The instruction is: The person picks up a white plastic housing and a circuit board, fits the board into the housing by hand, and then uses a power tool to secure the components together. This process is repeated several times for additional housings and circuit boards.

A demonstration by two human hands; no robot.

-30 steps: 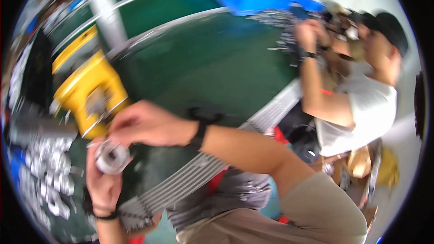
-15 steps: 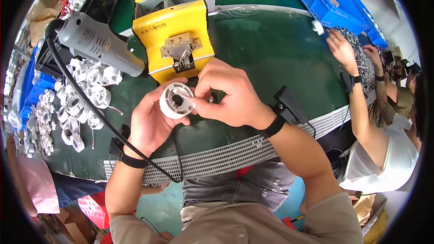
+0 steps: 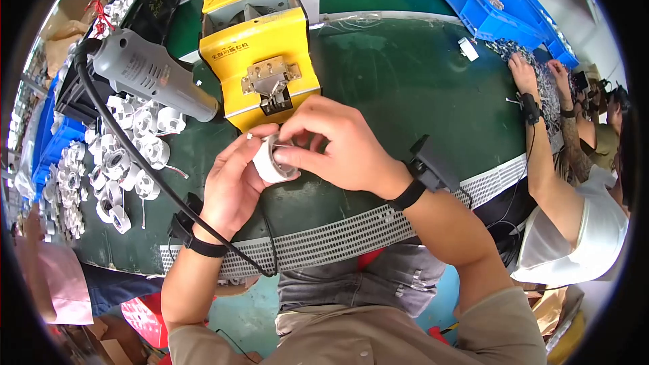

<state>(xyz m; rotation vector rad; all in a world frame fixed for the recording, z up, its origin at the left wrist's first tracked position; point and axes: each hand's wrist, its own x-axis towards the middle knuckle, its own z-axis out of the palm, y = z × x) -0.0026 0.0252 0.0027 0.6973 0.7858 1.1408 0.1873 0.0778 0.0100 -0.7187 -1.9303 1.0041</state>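
Observation:
Over the near middle of the green bench, my left hand holds a white round plastic housing between thumb and fingers. The housing is tilted, its open side facing right. My right hand is closed in a pinch at that opening, the thumb reaching inside the rim. A thin wire shows at its fingertips, but its far part is hidden in the housing. By my left fingertips, a small white connector sticks out beside the housing. Just beyond both hands stands a yellow machine with a metal fixture on its front.
Left of the machine, a grey power tool with a black cable hangs over a pile of white housings. A co-worker's hand works at the right, near blue bins. One white part lies apart there.
The housing has turned from facing up to facing right, and the small connector now shows on its outer side. My right thumb has moved into the opening. The co-worker's hand has shifted right.

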